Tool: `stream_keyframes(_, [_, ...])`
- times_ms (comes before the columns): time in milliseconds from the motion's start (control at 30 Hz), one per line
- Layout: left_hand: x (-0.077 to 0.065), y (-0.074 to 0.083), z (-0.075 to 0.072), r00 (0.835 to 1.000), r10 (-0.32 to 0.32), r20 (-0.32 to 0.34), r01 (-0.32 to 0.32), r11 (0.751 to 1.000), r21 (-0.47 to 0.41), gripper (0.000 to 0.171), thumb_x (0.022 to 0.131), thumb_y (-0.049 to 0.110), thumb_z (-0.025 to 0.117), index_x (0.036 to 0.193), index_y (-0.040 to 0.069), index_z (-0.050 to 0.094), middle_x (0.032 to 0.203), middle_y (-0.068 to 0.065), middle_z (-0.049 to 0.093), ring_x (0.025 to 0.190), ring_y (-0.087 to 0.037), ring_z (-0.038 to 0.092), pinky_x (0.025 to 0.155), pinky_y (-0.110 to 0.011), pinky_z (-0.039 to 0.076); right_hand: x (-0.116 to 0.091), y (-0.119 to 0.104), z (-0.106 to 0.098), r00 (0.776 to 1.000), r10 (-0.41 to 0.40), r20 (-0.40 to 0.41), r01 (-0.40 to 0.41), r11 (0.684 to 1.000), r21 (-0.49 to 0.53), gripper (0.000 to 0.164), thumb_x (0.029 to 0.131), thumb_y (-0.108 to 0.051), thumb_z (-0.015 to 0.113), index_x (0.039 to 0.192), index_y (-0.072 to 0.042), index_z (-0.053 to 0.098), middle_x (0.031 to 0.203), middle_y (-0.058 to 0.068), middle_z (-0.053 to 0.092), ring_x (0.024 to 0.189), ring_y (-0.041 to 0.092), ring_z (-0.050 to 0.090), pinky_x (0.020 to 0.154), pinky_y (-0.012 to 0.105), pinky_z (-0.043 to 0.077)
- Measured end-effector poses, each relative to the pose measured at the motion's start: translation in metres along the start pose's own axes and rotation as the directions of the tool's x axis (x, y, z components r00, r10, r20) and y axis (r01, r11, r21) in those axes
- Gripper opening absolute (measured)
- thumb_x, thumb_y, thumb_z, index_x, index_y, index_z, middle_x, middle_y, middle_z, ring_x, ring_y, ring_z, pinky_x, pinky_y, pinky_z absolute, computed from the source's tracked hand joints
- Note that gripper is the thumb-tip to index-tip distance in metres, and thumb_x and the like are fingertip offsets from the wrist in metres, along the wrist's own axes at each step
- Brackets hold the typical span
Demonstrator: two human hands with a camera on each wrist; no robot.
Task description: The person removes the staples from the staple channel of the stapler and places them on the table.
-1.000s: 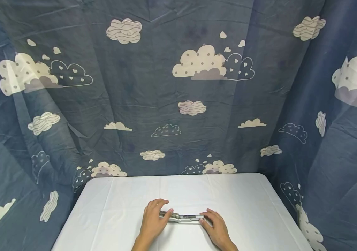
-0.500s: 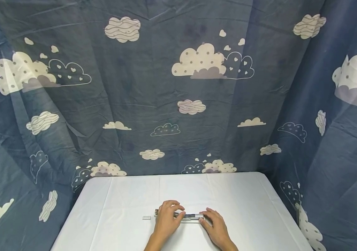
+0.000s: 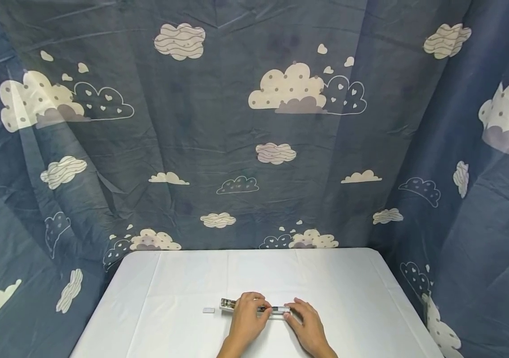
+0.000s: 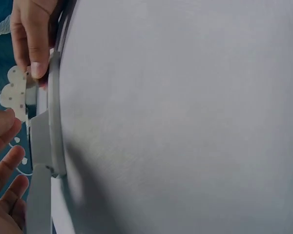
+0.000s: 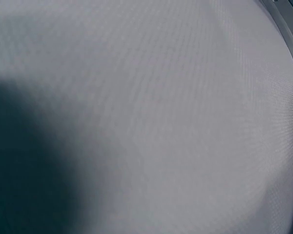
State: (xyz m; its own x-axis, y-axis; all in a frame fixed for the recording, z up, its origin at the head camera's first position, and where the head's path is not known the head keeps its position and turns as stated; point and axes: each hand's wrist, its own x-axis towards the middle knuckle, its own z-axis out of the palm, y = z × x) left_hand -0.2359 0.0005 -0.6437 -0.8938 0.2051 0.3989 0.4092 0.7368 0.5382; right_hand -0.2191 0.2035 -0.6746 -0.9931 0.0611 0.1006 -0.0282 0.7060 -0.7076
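An opened grey-white stapler lies across the table, its lid swung back to the left with the metal inside showing. My right hand grips its right end between thumb and fingers. Over the middle is my left hand, thumb and index tips close together at the magazine; whether they pinch anything I cannot tell. In the left wrist view, the left fingers are beside the raised lid, and the right hand is at the far end. The right wrist view catches only a grey stapler edge.
A small grey strip, apparently staples, lies on the white table just left of the stapler. Dark blue curtain with printed clouds encloses the table at the back and both sides.
My left hand has moved right along the stapler to its magazine, uncovering the lid and the small grey strip on the table. My right hand has stayed at the right end.
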Motion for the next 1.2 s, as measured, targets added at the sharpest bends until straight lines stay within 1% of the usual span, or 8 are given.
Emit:
stream_keyframes(167, [-0.001,0.001,0.007,1.0,-0.02,0.009,0.02,1.0,-0.001,0.005,0.085,0.029,0.084,0.087,0.029,0.08,0.108,0.007,0.074,0.11,-0.018,0.062,0.1,-0.048,0.048,-0.002,-0.001,0.0,1.0,-0.023,-0.012,0.023,1.0,0.003,0.03,0.093,-0.041,0.072,0.118,-0.025,0.073,0.142,0.014,0.064,0.138,0.042,0.053,0.115,0.068,0.035])
stream_keyframes(333, [0.003,0.002,0.01,1.0,-0.02,0.009,0.019,0.999,0.04,0.005,0.083,0.029,0.084,0.085,0.029,0.08,0.105,0.009,0.074,0.108,-0.016,0.063,0.1,-0.046,0.048,-0.001,-0.001,-0.002,0.999,-0.04,-0.015,0.04,0.999,0.009,0.03,0.094,-0.042,0.072,0.118,-0.025,0.073,0.142,0.014,0.064,0.138,0.043,0.052,0.114,0.069,0.034])
stream_keyframes(533, [0.0,0.002,0.013,1.0,-0.007,0.014,0.006,0.998,0.067,0.005,0.083,0.029,0.085,0.084,0.03,0.08,0.102,0.01,0.073,0.105,-0.016,0.064,0.1,-0.047,0.049,-0.003,0.002,-0.001,0.999,-0.047,-0.006,0.047,0.999,0.01,0.03,0.094,-0.044,0.072,0.116,-0.025,0.073,0.14,0.014,0.065,0.137,0.044,0.053,0.112,0.07,0.036])
stream_keyframes(667, [0.0,0.004,0.017,1.0,0.005,0.004,-0.005,0.998,0.06,0.006,0.082,0.028,0.086,0.084,0.03,0.08,0.1,0.011,0.073,0.104,-0.014,0.064,0.098,-0.046,0.049,-0.003,0.001,-0.001,0.999,-0.054,-0.007,0.054,0.999,0.004,0.03,0.094,-0.045,0.071,0.116,-0.025,0.073,0.139,0.014,0.065,0.136,0.044,0.053,0.111,0.07,0.037])
stream_keyframes(867, [-0.001,0.01,0.022,1.0,0.005,-0.008,-0.004,0.998,0.06,0.008,0.08,0.027,0.086,0.085,0.029,0.08,0.098,0.011,0.073,0.103,-0.013,0.063,0.097,-0.045,0.049,-0.002,0.001,-0.002,0.999,-0.054,-0.008,0.054,0.999,0.001,0.03,0.094,-0.046,0.071,0.116,-0.026,0.072,0.138,0.011,0.067,0.137,0.044,0.053,0.111,0.071,0.037])
stream_keyframes(1200, [-0.002,0.014,0.022,0.999,0.011,-0.044,-0.01,0.999,0.038,0.006,0.081,0.022,0.086,0.081,0.025,0.08,0.095,0.009,0.076,0.1,-0.015,0.065,0.094,-0.045,0.05,0.0,0.002,-0.001,0.999,-0.035,0.001,0.035,0.999,-0.002,0.032,0.093,-0.047,0.071,0.116,-0.025,0.073,0.138,0.011,0.067,0.137,0.042,0.053,0.113,0.069,0.036])
